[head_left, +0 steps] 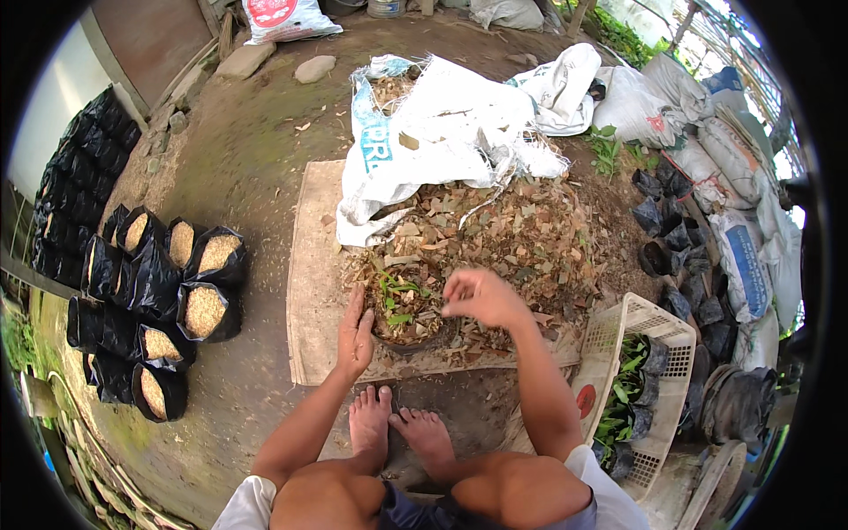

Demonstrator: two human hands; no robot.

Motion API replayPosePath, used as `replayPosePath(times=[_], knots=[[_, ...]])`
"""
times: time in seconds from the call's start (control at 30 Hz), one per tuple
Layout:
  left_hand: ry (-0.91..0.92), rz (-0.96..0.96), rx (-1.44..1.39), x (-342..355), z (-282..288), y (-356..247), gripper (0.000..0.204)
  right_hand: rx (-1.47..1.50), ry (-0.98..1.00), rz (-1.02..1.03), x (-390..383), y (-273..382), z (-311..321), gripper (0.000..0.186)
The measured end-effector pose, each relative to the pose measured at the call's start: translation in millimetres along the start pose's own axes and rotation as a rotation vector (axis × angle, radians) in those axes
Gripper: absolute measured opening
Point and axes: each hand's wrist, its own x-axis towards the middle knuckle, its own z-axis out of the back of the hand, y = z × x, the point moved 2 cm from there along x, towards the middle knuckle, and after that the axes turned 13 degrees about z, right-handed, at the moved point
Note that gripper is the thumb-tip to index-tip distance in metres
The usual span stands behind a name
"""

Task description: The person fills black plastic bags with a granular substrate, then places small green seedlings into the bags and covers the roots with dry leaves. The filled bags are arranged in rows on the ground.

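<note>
A small green seedling (397, 290) stands in a dark, round plant bag (408, 343) topped with leaf litter, at the near edge of the litter heap. My left hand (356, 340) is open beside the bag's left side, its fingers stretched out; whether it touches the bag is hard to tell. Over the litter, right of the seedling, hovers my right hand (481, 297), fingers loosely curved with a gap to the thumb and nothing visible between them. The heap of dry brown leaf litter (512, 234) lies on a flattened tan sack (314, 300).
A torn white sack (433, 124) covers the heap's far side. On the left stand black bags (205, 311) filled with pale husks. At right, a cream plastic crate (609, 353) holds several bagged seedlings (629, 389). Full sacks (742, 256) line the right side.
</note>
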Motion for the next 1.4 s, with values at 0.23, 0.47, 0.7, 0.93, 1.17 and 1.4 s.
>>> replayPosePath(times=[0.23,0.47,0.7,0.93,1.17,1.4], knots=[[-0.039,0.021,0.115,-17.3,-16.4,6.2,0.051,-0.590,-0.191,0.000,-9.9,11.6,-116.1,0.023],[-0.077,0.087,-0.056,-9.3,-0.8,3.9,0.052,-0.017,-0.262,-0.069,-26.0,-12.0,-42.3,0.029],[0.017,0.029,0.229,23.0,8.8,-9.3,0.038,-0.118,-0.063,-0.254,-15.0,-32.1,-68.2,0.067],[0.132,0.273,-0.194,23.7,19.0,-7.0,0.053,-0.130,-0.236,-0.117,16.2,-28.5,-10.0,0.029],[0.173,0.075,0.020,14.7,9.9,-3.2,0.052,-0.436,0.129,0.334,101.4,-12.6,-24.6,0.023],[0.352,0.044,0.188,49.9,17.6,-14.2,0.050,-0.558,-0.337,-0.207,42.5,-20.8,36.5,0.067]])
